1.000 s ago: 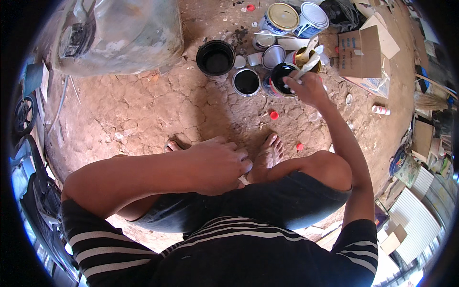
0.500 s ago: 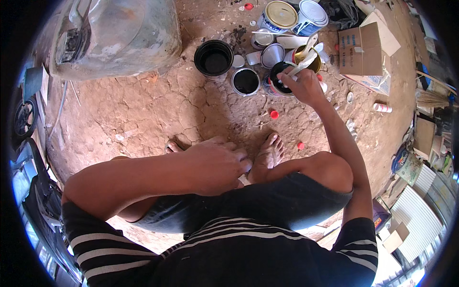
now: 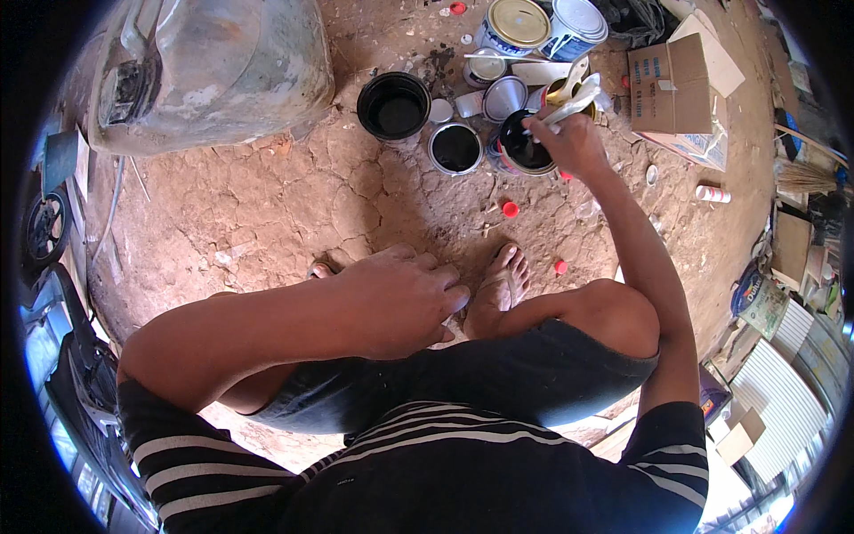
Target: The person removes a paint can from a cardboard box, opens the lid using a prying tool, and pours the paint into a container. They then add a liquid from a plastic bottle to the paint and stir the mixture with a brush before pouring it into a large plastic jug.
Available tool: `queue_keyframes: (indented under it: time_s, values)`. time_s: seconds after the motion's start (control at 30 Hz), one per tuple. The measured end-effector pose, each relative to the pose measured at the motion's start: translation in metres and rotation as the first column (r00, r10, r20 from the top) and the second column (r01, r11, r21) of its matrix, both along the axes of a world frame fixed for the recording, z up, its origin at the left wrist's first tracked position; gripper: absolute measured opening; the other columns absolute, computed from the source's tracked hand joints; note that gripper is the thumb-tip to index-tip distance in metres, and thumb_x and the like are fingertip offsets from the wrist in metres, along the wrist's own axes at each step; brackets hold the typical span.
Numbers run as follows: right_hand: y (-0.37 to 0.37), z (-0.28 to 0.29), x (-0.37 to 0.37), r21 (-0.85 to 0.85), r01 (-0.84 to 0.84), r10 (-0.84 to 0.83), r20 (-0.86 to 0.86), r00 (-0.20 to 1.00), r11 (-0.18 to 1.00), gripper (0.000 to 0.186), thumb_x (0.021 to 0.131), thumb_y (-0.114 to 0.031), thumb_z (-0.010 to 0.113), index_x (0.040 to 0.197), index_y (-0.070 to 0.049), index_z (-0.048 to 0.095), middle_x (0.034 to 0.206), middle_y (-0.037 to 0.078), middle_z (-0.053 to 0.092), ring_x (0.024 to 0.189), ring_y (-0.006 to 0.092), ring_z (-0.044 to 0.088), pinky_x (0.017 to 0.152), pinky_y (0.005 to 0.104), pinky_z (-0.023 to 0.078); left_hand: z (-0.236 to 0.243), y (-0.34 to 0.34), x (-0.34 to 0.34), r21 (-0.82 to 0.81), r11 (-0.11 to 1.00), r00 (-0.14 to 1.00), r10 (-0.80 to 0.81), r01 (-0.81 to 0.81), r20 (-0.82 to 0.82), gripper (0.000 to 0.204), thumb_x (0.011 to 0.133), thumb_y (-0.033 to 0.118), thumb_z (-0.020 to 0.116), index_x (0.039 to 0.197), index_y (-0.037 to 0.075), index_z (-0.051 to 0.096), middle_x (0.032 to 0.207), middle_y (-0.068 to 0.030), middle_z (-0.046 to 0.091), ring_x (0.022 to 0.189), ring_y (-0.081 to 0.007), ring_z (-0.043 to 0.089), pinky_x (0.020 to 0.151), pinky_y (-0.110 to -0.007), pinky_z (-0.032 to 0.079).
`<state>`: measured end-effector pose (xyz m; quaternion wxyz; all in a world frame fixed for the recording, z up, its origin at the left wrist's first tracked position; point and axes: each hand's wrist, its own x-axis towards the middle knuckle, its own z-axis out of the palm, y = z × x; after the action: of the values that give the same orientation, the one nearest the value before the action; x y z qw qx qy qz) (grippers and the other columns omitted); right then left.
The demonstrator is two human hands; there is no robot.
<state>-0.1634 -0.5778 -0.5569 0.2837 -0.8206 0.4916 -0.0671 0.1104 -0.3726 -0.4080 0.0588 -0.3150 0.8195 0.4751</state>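
Observation:
My right hand (image 3: 574, 144) is closed around a white-handled tool (image 3: 578, 100) over an open can of black paint (image 3: 525, 147). The tool's lower end is hidden by my fingers, so its kind cannot be told. Left of that can stands another open can of black paint (image 3: 455, 149), and beyond it a black tub (image 3: 393, 107). A pale, wide-handled tool (image 3: 576, 73) rests at a gold-lined can (image 3: 559, 91), partly covered. My left hand (image 3: 414, 298) hangs over my lap, its fingers loosely bent and slightly apart, with nothing visible in it.
Two lidded paint cans (image 3: 519, 25) stand at the back, beside a cardboard box (image 3: 669, 87). A big cloudy plastic jerrycan (image 3: 231, 71) sits at the far left. Red caps (image 3: 510, 209) lie on the cracked earth floor (image 3: 294, 196). My sandalled foot (image 3: 500, 289) is close by.
My right hand has shifted slightly to the right with the white-handled tool, uncovering more of the black paint. My left hand hangs nearly as before. The whole view has shifted a little.

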Motion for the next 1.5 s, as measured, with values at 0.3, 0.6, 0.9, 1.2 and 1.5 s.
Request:
queue_keyframes:
  time_s: [0.3,0.6,0.9,1.2,1.5]
  values:
    - [0.013,0.016,0.005,0.183,0.046,-0.041,-0.033,0.999,0.982,0.036,0.090,-0.043,0.072,0.095,-0.007,0.076,0.082,0.021,0.073,0.084,0.0396,0.072,0.077,0.0468,0.056,-0.005,0.004,0.004,-0.020,1.000,1.000,0.015,-0.015,0.008,0.041,0.095,0.035,0.064,0.119,0.001,0.063,0.115,-0.0175,0.067,0.113,-0.0338,0.063,0.098,-0.047,0.047]
    - [-0.002,-0.002,-0.017,0.232,0.177,-0.141,-0.161,0.977,0.956,0.041,0.088,-0.046,0.072,0.094,-0.005,0.077,0.079,0.016,0.075,0.082,0.0352,0.074,0.077,0.0454,0.057,-0.005,0.004,0.004,0.002,0.999,0.999,0.044,-0.044,-0.012,0.040,0.096,0.034,0.064,0.118,0.001,0.063,0.113,-0.0171,0.066,0.112,-0.0348,0.063,0.098,-0.048,0.047]
    - [-0.010,0.001,-0.022,0.104,0.171,-0.150,-0.183,0.972,0.980,0.040,0.088,-0.044,0.071,0.100,-0.006,0.077,0.085,0.020,0.074,0.087,0.0395,0.073,0.079,0.0462,0.057,0.002,-0.005,0.001,0.026,1.000,1.000,-0.001,0.001,0.022,0.041,0.096,0.034,0.064,0.119,0.001,0.062,0.117,-0.0179,0.065,0.113,-0.0360,0.063,0.099,-0.048,0.047]
    - [-0.010,-0.016,-0.018,0.027,-0.028,0.032,-0.164,0.986,0.999,0.039,0.091,-0.046,0.067,0.097,-0.009,0.076,0.084,0.025,0.071,0.084,0.0421,0.071,0.077,0.0504,0.056,-0.001,-0.006,-0.002,-0.009,1.000,1.000,-0.004,0.005,0.018,0.042,0.096,0.035,0.064,0.122,0.002,0.062,0.117,-0.0176,0.065,0.115,-0.0361,0.063,0.100,-0.048,0.047]
    - [0.005,0.010,-0.003,0.157,-0.130,0.152,-0.135,0.979,0.979,0.032,0.091,-0.039,0.066,0.101,-0.009,0.073,0.085,0.027,0.070,0.088,0.0443,0.070,0.077,0.0524,0.055,-0.002,-0.001,0.001,0.013,1.000,1.000,0.000,-0.001,0.029,0.042,0.096,0.035,0.064,0.121,0.002,0.062,0.116,-0.0178,0.065,0.113,-0.0365,0.063,0.099,-0.049,0.047]
